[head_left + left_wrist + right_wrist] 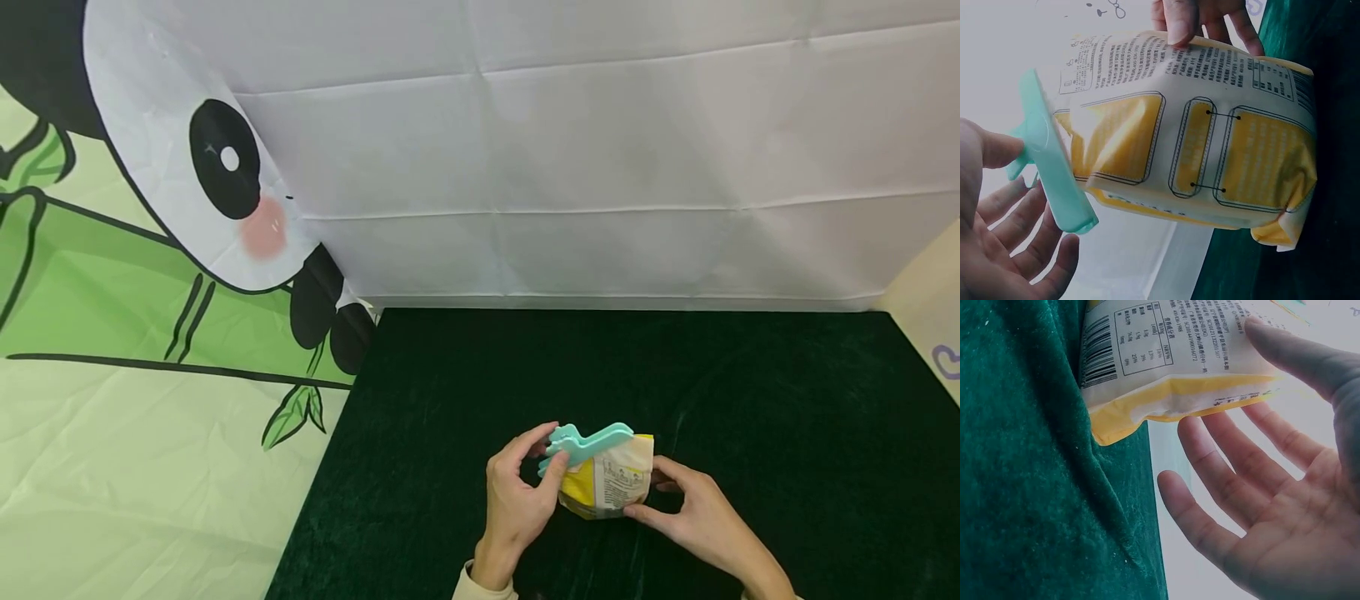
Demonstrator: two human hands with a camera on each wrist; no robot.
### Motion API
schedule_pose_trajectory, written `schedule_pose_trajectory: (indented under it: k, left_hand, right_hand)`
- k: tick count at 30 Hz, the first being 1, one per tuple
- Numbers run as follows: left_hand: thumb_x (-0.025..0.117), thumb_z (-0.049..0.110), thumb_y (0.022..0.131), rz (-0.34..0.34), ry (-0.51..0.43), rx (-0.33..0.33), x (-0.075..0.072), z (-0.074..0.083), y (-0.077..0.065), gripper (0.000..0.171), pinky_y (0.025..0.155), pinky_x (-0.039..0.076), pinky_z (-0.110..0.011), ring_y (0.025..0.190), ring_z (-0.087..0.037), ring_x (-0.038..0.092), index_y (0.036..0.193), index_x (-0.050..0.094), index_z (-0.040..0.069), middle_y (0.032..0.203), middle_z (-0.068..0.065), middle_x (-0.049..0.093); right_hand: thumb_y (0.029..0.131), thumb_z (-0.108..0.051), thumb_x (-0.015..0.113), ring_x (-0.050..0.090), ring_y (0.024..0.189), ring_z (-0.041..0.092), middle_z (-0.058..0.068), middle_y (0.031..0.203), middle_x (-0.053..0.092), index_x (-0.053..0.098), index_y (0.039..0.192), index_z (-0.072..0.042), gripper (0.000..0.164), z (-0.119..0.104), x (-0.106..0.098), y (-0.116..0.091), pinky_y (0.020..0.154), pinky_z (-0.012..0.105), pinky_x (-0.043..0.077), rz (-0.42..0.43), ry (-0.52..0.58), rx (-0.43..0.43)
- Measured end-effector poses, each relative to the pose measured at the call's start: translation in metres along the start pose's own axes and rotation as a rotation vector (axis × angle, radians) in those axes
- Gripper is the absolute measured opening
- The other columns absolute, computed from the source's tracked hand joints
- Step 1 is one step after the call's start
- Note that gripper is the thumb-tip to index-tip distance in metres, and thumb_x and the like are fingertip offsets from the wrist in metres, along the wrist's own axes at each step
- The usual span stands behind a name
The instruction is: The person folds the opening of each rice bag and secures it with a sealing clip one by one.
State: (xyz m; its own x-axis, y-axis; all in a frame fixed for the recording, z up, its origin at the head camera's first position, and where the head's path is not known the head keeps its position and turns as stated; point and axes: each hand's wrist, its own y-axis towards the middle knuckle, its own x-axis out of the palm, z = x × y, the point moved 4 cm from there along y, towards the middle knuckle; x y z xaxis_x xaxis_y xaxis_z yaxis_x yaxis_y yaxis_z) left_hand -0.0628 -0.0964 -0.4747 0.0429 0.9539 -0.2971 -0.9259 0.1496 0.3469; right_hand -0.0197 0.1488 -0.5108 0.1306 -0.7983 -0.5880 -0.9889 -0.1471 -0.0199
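Observation:
A yellow and white printed food bag (621,479) stands low over the dark green cloth, held between both hands. Along its top edge sits a turquoise bag clip (1054,156), its long bar lying across the bag's mouth. My left hand (521,492) pinches the clip's handle, thumb on one side and fingers curled behind. On the opposite side, my right hand (693,510) grips the bag's edge, the thumb over the printed face and the fingertips underneath. In the right wrist view, a barcode and a small table of text show on the bag (1147,356).
Dark green velvety cloth (480,375) covers the table. Behind it hangs a white creased sheet (615,150). At the left is a cloth with a cartoon panda and green bamboo (112,283); a cream panel (930,308) borders the right edge.

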Motion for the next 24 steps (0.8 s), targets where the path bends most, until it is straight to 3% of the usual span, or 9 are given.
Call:
schedule_pose_trajectory:
  k: [11, 17, 24]
  left_hand:
    - [0.076, 0.026, 0.1, -0.018, 0.094, -0.065, -0.003, -0.008, -0.005, 0.031, 0.091, 0.059, -0.031, 0.097, -0.021, 0.072, 0.131, 0.072, 0.027, 0.113, 0.009, 0.076]
    - [0.076, 0.028, 0.1, -0.023, 0.13, -0.092, -0.007, -0.014, -0.008, 0.029, 0.092, 0.059, -0.034, 0.1, -0.016, 0.07, 0.129, 0.073, 0.027, 0.113, 0.011, 0.076]
    - [0.075, 0.03, 0.101, -0.052, 0.158, -0.142, -0.013, -0.021, -0.014, 0.028, 0.094, 0.058, -0.038, 0.103, -0.02, 0.07, 0.128, 0.074, 0.027, 0.115, 0.007, 0.077]
  right_hand:
    - [0.09, -0.038, 0.086, 0.068, 0.106, 0.004, -0.014, 0.115, 0.072, 0.067, 0.131, -0.022, 0.048, 0.0, -0.008, -0.006, 0.091, 0.03, 0.06, 0.055, 0.0, -0.029]
    - [0.092, -0.038, 0.084, 0.068, 0.107, 0.004, -0.011, 0.121, 0.072, 0.068, 0.13, -0.024, 0.044, 0.003, -0.009, -0.008, 0.091, 0.03, 0.06, 0.065, -0.017, 0.001]
    - [0.094, -0.036, 0.082, 0.069, 0.106, 0.005, -0.007, 0.125, 0.074, 0.07, 0.127, -0.026, 0.036, 0.004, -0.01, -0.015, 0.09, 0.031, 0.061, 0.091, -0.062, 0.033]
